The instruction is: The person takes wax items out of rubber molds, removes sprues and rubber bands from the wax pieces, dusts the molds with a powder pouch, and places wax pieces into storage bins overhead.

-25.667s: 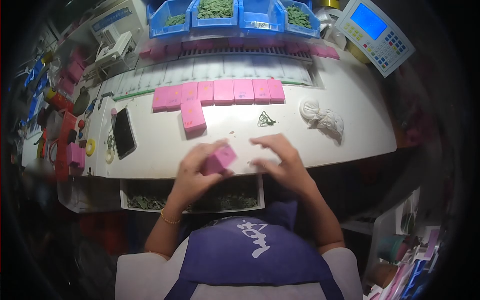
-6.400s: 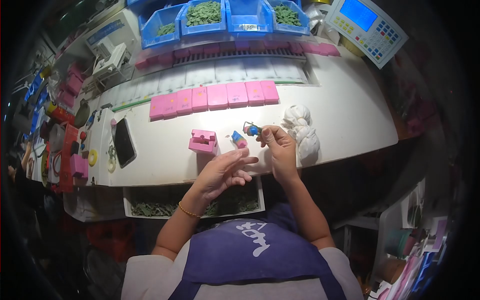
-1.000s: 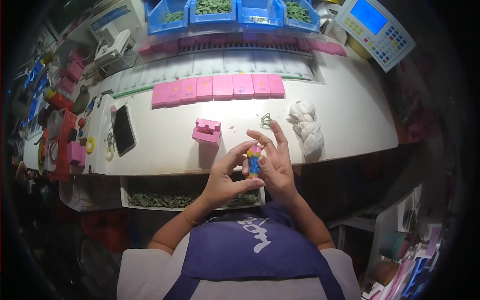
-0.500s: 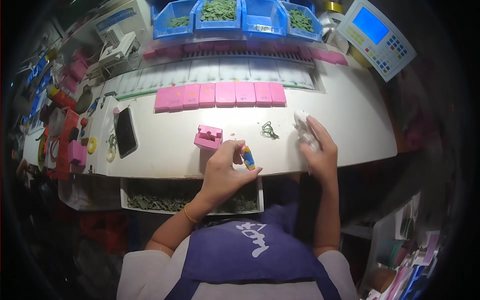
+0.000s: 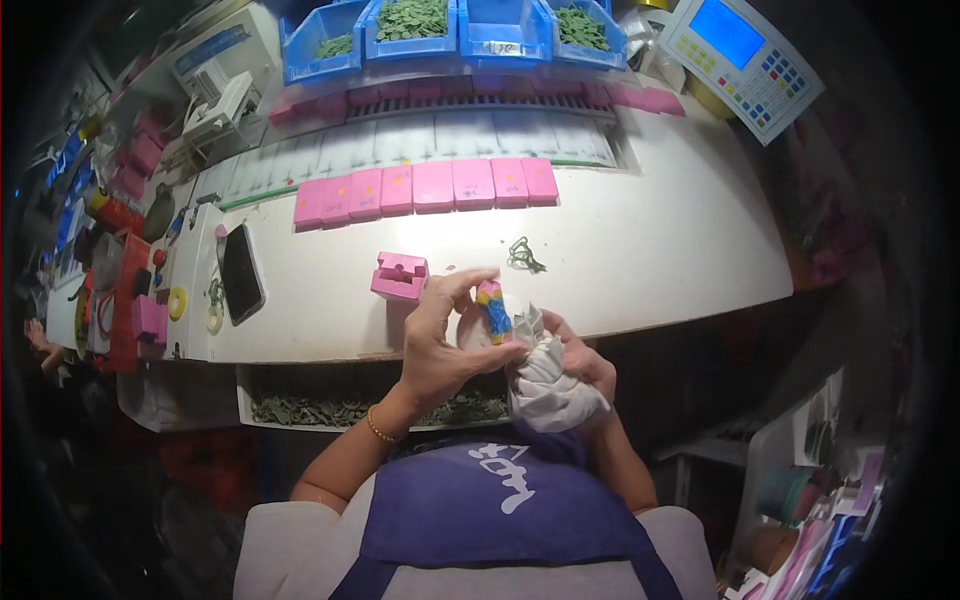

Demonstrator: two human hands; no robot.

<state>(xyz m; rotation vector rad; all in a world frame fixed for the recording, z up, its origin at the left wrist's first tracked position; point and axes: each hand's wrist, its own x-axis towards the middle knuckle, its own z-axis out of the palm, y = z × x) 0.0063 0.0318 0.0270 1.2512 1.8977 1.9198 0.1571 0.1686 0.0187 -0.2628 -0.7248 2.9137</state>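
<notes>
My left hand [image 5: 437, 335], with a gold bead bracelet at its wrist, pinches a small piece [image 5: 494, 312] coloured pink, yellow and blue between thumb and fingers. What kind of piece it is cannot be made out. Close beside it, my right hand [image 5: 588, 368] grips a crumpled white cloth [image 5: 550, 388], whose upper end comes near the coloured piece. Just left of my left hand, a pink block with a notched opening [image 5: 400, 275] stands on the white table [image 5: 330, 290]. Beyond my hands lies a small tangle of green strands [image 5: 524, 255].
A row of pink blocks [image 5: 433, 187] spans the table. Behind stand blue bins [image 5: 505, 48], some holding small green pieces. A phone [image 5: 242, 275] lies at left, a keypad device with a blue screen [image 5: 742, 65] at right. Below the table edge, a drawer [image 5: 246, 400] holds green pieces.
My right hand has brought the white cloth left and toward me, beside the coloured piece. My left hand still pinches the piece, now held more upright. The view has shifted slightly.
</notes>
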